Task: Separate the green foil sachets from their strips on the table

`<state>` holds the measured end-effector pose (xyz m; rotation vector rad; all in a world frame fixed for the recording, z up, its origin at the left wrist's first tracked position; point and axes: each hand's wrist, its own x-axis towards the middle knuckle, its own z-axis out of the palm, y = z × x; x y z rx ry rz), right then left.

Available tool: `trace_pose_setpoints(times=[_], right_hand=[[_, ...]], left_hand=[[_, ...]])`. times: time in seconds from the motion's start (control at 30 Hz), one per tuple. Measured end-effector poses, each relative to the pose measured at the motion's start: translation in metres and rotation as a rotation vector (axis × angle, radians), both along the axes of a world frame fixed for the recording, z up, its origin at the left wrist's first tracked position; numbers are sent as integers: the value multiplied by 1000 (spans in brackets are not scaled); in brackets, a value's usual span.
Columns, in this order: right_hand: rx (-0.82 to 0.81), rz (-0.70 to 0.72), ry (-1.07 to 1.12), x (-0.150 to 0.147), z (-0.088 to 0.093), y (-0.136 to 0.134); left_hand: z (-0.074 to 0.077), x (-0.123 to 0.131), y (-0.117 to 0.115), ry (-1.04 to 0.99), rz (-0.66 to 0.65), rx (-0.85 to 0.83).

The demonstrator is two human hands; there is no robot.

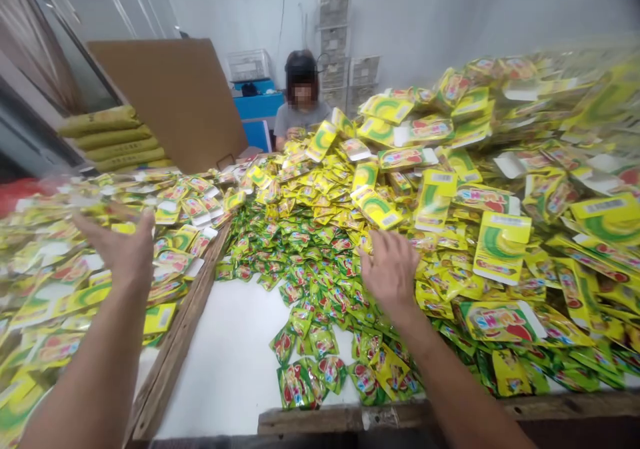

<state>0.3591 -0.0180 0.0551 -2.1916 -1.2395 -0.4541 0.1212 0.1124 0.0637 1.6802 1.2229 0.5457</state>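
Observation:
My left hand (pixel 123 245) hangs open, fingers spread, above a spread of flat yellow card packs (pixel 60 282) on the left. My right hand (pixel 390 269) reaches over the heap of small green and yellow sachets (pixel 310 269) in the middle, its fingers curled down onto them; what lies under the fingers is hidden. A tall pile of larger yellow card packs (pixel 500 235) rises just to the right of that hand. The sachets spill onto a white table top (pixel 225 362).
A wooden strip (pixel 175 349) divides the left spread from the white table. Another person (pixel 301 105) sits at the far side. A big brown cardboard sheet (pixel 175 102) leans at the back left beside stacked yellow sacks (pixel 113 139). White crates (pixel 335 29) line the wall.

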Motion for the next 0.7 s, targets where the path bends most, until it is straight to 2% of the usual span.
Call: trace_pose_setpoints(times=[0.07, 0.17, 0.27, 0.33, 0.4, 0.5, 0.57, 0.7], right_hand=[[-123, -40, -54, 16, -4, 2], [-207, 23, -78, 23, -20, 7], [-160, 199, -19, 13, -37, 9], [-109, 331, 71, 1, -45, 9], [-68, 417, 162, -11, -50, 5], [-52, 463, 261, -24, -53, -2], [-36, 472, 324, -26, -52, -7], [-47, 487, 581, -30, -44, -10]], left_hand=[[-2, 2, 3, 82, 65, 70], [-13, 9, 2, 197, 149, 150], [-32, 25, -4, 299, 208, 210], [-47, 41, -10, 298, 240, 182], [-62, 58, -15, 221, 258, 110], [-77, 72, -17, 64, 259, 54], [-80, 67, -15, -41, 247, 62], [-78, 33, -15, -274, 166, 8]])
